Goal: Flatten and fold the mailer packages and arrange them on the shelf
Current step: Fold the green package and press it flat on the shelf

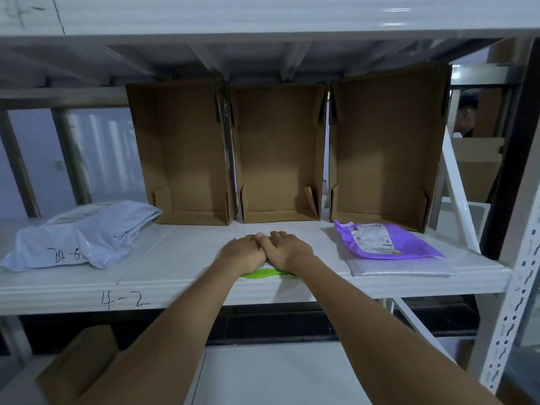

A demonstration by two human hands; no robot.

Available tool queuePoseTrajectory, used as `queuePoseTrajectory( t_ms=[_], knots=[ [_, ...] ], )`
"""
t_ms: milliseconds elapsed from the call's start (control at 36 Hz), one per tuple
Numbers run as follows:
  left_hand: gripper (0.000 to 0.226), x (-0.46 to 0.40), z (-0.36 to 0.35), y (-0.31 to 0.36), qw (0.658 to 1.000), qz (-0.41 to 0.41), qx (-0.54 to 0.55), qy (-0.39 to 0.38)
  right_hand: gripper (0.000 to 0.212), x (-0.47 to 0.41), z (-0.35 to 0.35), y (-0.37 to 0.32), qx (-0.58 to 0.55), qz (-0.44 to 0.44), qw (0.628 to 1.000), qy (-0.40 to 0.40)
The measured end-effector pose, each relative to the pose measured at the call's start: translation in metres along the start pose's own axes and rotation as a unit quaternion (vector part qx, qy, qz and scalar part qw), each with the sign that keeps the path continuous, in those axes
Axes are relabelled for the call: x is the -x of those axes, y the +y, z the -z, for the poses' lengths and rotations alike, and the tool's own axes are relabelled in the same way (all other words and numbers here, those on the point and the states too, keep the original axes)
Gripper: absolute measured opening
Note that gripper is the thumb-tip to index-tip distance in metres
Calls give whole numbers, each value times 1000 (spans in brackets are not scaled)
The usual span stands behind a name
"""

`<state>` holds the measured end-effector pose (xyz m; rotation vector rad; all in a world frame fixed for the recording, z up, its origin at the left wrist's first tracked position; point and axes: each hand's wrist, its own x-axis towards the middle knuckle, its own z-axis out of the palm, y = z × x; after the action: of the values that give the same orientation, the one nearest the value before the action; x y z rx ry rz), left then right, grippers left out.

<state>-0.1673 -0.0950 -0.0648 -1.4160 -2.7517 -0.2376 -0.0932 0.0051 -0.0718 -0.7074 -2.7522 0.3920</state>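
On the white shelf (181, 252) marked "4-2", seen from the head camera, both hands lie side by side, touching each other, palms down on a green mailer (264, 273). Only a thin green strip of it shows at the near edge, under the heels of the palms; the rest is hidden beneath them. The left hand (244, 252) and right hand (287, 251) have their fingers bent downward at the far side, pressing; whether they curl round the mailer's edge I cannot tell. To the right, well apart, a purple mailer (388, 242) lies on a grey one (400, 268). To the left sits a crumpled white mailer (79, 235). Three open cardboard boxes (280, 153) stand behind.
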Motion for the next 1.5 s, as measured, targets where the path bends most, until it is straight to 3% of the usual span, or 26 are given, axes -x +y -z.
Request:
queuePoseTrajectory(
  t_ms=[278,528,667,833,917,1000,1500],
  knots=[
    [48,6,0,1,1000,12,17,15,72,3,1,2,25,29,999,2],
    [45,23,13,10,999,-1,-26,35,63,11,8,5,142,60,988,4],
    [47,19,10,5,999,20,17,40,79,18,15,14,89,35,995,-18],
    [47,9,8,-2,987,76,111,93,69,13,19,8,29,24,999,38],
    [37,9,10,7,992,64,89,55,61,8,14,-4,14,37,996,75],
    [37,13,10,12,992,72,100,10,60,4,5,-17,-32,54,997,48],
    [54,17,13,12,996,38,74,-45,68,0,-3,-13,-87,17,996,-5]
  ],
)
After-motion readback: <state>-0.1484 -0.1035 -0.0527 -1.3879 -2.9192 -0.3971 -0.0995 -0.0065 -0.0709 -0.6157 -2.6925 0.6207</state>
